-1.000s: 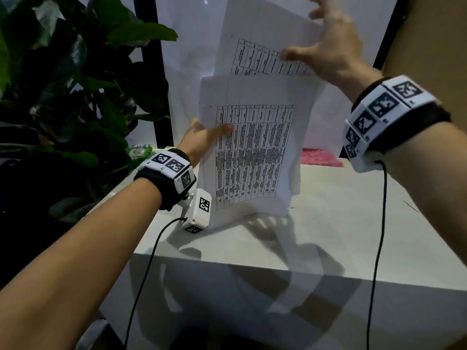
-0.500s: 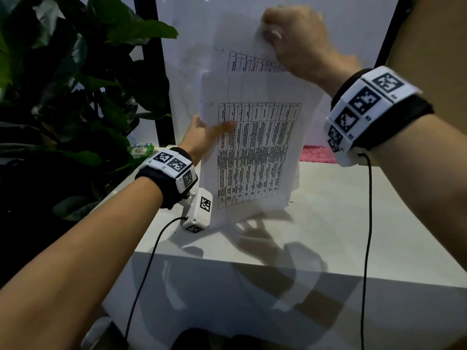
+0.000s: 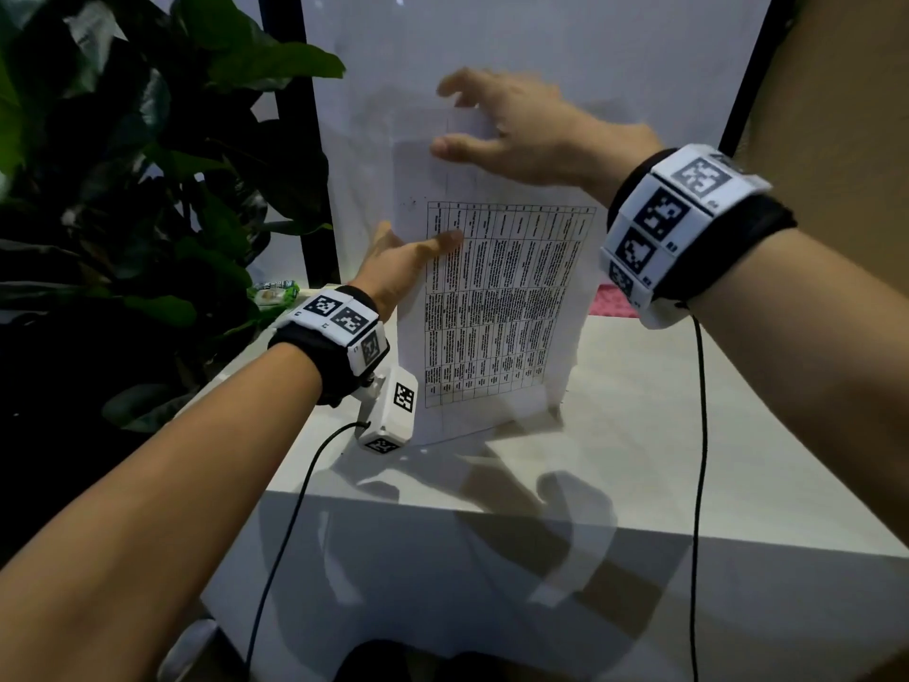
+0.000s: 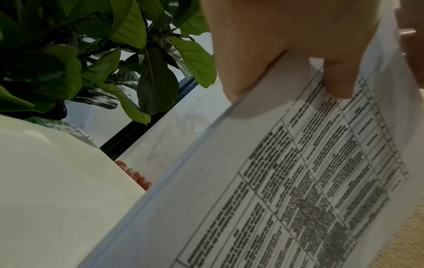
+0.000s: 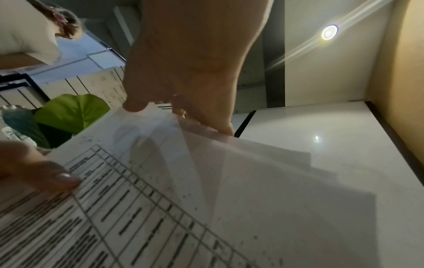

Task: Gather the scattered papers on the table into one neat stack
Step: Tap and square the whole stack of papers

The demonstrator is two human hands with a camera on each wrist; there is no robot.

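A stack of white papers [image 3: 497,307] printed with a table stands upright, its lower edge on the white table [image 3: 688,435]. My left hand [image 3: 423,248] grips the stack's left edge, thumb across the printed front and fingers hidden behind. In the left wrist view the thumb [image 4: 337,81] lies on the papers [image 4: 275,181]. My right hand [image 3: 472,120] is spread and blurred at the stack's top edge, thumb in front. The right wrist view shows that hand [image 5: 183,81] touching the top of the fanned papers [image 5: 183,199].
A large leafy plant [image 3: 147,189] crowds the table's left side. A green packet [image 3: 275,292] and a pink cloth [image 3: 610,302] lie at the back of the table. A white panel [image 3: 541,51] stands right behind the papers; a tan wall [image 3: 836,91] is on the right.
My right hand, curled on the raised top sheet half a second ago, has come down and spread out. The sheet that stuck up has slid down into the stack. The left hand has kept its hold.
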